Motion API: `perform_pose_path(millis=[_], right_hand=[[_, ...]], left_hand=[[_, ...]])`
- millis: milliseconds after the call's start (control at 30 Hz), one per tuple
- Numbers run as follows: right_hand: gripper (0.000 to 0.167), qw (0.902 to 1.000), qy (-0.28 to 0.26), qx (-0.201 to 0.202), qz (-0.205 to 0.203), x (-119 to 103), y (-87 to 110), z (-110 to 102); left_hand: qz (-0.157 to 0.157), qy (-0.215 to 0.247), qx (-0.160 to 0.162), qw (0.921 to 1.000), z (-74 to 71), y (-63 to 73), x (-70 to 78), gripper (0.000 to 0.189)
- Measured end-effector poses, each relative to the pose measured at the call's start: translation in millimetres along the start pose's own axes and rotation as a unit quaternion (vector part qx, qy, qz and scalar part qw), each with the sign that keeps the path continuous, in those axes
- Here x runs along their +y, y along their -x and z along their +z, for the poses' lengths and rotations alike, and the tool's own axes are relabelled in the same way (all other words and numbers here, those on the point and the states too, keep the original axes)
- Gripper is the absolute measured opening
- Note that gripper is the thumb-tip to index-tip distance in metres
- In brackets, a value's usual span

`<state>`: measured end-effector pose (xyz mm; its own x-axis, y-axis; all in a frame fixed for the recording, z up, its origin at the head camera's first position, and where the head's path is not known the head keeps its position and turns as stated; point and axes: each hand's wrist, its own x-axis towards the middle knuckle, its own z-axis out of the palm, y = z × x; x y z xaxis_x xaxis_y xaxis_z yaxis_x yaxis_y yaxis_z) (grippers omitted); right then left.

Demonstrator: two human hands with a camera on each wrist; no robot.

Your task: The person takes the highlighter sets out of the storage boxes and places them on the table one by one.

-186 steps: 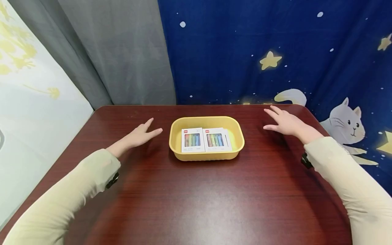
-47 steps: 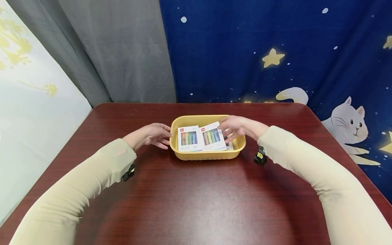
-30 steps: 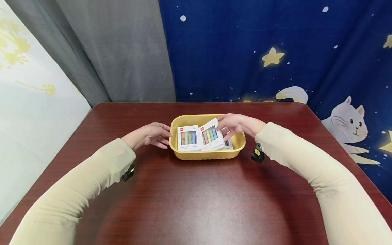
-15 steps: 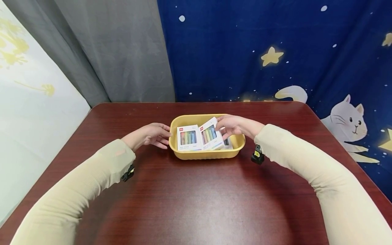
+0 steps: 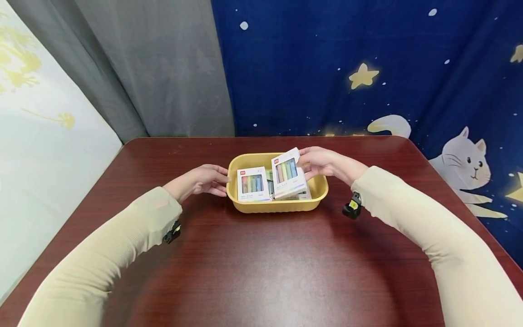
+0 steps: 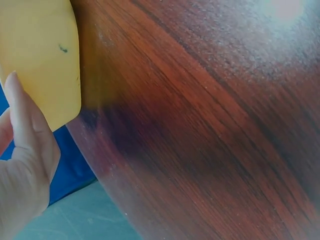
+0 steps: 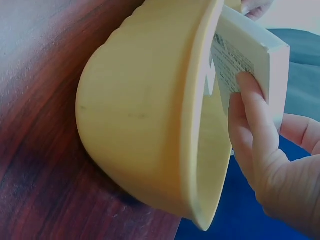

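Note:
My right hand (image 5: 323,161) pinches a white box of coloured sticks (image 5: 288,172) by its right side. A clear window in the box shows the sticks. The box is raised and tilted over the yellow basket (image 5: 273,207), its upper corner above the far rim. In the right wrist view, fingers press its printed back (image 7: 232,62). Another white box (image 5: 251,193) lies at the basket's left, and more packs show partly hidden under the held box. At the basket's left end rests my left hand (image 5: 202,179), its relaxed fingers touching the rim; in the left wrist view its thumb lies along the yellow wall (image 6: 40,50).
The basket stands on a dark red wooden table (image 5: 261,263), near its far edge. Behind hang a grey curtain (image 5: 163,68) and a blue curtain (image 5: 294,68) with stars and a cat. A white surface (image 5: 45,159) lines the left side.
Both hands came in from the sides to the basket. My right hand took hold of the right-hand box, tilted it and lifted it up and slightly right, uncovering packs below. The left hand stayed at the rim.

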<state>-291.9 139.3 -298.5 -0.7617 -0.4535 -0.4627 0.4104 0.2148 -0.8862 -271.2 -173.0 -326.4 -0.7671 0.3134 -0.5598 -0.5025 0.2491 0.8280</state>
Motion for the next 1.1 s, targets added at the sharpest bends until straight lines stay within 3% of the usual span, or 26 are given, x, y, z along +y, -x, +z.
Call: perform_pose_path(millis=[233, 733, 1100], right_hand=[[0.050, 0.9990, -0.027, -0.008, -0.035, 4.4, 9.7, 0.0], [0.052, 0.9935, -0.083, 0.002, -0.078, 13.8, 25.9, 11.8], [0.053, 0.9888, -0.107, -0.024, -0.101, 22.3, 36.9, 41.4]], left_hand=[[0.016, 0.011, 0.002, 0.9998, 5.5, -2.7, 0.6, 0.047], [0.008, 0.016, 0.007, 0.9998, 9.6, -9.3, 4.5, 0.047], [0.008, 0.009, 0.009, 0.9999, 12.2, -14.6, 11.0, 0.046]])
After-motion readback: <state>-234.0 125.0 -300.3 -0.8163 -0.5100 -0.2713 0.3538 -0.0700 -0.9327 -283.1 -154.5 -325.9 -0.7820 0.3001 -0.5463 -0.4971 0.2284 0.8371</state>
